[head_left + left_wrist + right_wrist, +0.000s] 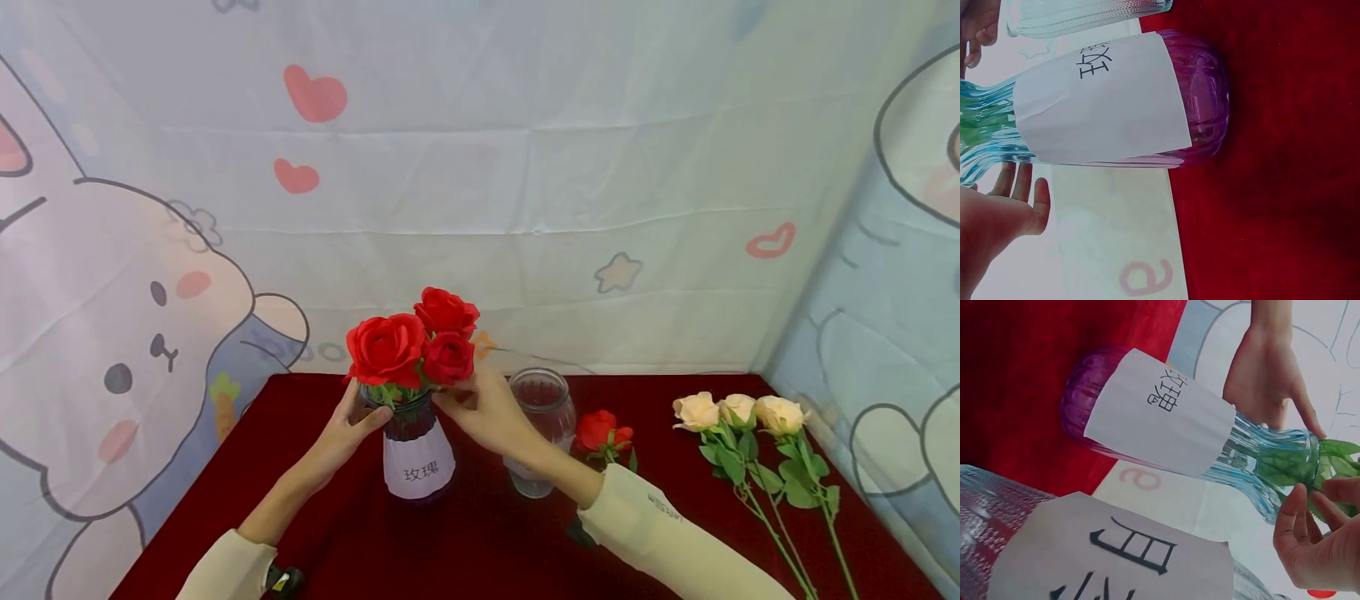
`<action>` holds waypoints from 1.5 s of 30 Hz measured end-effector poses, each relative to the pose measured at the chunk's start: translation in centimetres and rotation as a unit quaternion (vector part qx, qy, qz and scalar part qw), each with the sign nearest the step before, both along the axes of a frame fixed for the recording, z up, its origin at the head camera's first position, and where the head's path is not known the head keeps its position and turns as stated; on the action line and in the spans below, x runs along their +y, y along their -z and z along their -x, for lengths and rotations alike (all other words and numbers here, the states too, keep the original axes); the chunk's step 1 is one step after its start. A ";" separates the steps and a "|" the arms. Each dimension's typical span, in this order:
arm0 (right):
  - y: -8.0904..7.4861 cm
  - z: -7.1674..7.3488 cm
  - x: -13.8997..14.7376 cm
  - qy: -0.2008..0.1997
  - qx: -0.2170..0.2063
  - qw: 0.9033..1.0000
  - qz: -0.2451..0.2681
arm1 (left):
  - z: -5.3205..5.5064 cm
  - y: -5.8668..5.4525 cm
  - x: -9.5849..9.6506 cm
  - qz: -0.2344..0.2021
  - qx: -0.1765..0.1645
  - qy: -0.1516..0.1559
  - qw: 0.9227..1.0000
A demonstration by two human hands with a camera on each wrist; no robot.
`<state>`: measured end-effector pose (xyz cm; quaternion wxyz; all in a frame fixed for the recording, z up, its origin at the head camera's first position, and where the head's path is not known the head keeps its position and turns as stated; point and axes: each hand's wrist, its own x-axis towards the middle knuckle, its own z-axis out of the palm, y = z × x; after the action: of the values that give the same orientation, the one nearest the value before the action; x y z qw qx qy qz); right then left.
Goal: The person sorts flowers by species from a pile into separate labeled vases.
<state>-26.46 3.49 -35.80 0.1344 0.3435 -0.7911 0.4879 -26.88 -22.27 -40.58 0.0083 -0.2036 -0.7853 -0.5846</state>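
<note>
Three red roses [386, 350] stand in a glass vase [1204, 106], blue at the neck and purple at the base, with a white paper label [420, 462] bearing Chinese characters. My left hand [348, 429] holds the vase at its neck and rim from the left, thumb in front. At the right side of the rim, my right hand [1322, 534] pinches a rose by its green stem and leaves [1329, 462]. In the head view, the blooms and the hand itself partly hide those fingertips.
A clear glass vase [540, 392] with a paper label [1122, 550] stands just right, behind my right forearm. Beyond it lies another red rose [602, 433]. Several cream roses [738, 412] lie at the right of the dark red cloth [337, 517]. A printed curtain [525, 167] hangs behind.
</note>
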 end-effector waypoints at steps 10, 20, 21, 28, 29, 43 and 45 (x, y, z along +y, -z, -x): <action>0.3 -2.7 5.8 -0.045 -0.054 0.997 0.023 | 0.0 0.0 -0.1 0.004 -0.001 -0.002 1.000; 2.6 -3.8 15.6 0.030 -0.131 0.991 0.020 | 0.0 -0.1 -0.4 0.009 -0.005 -0.007 1.000; 2.9 -3.6 16.6 0.041 -0.140 0.989 0.021 | 0.0 -0.2 -0.4 0.008 -0.006 -0.007 1.000; 6.7 -1.3 22.3 0.113 -0.225 0.968 -0.006 | 0.0 -0.1 -0.2 0.000 -0.008 0.005 1.000; 7.2 -1.1 22.8 0.119 -0.242 0.963 -0.017 | 0.0 -0.1 -0.2 0.000 -0.007 0.006 1.000; 12.4 0.8 23.6 0.115 -0.277 0.939 -0.166 | -0.1 -0.2 -0.2 0.002 -0.009 0.005 1.000; 12.5 1.0 23.3 0.106 -0.279 0.940 -0.166 | -0.1 -0.1 -0.2 0.000 -0.013 0.004 1.000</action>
<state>-27.42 26.77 -48.27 -0.0996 0.1249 -0.8985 0.4089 -26.75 -22.45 -40.45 -0.0041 -0.1991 -0.7846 -0.5872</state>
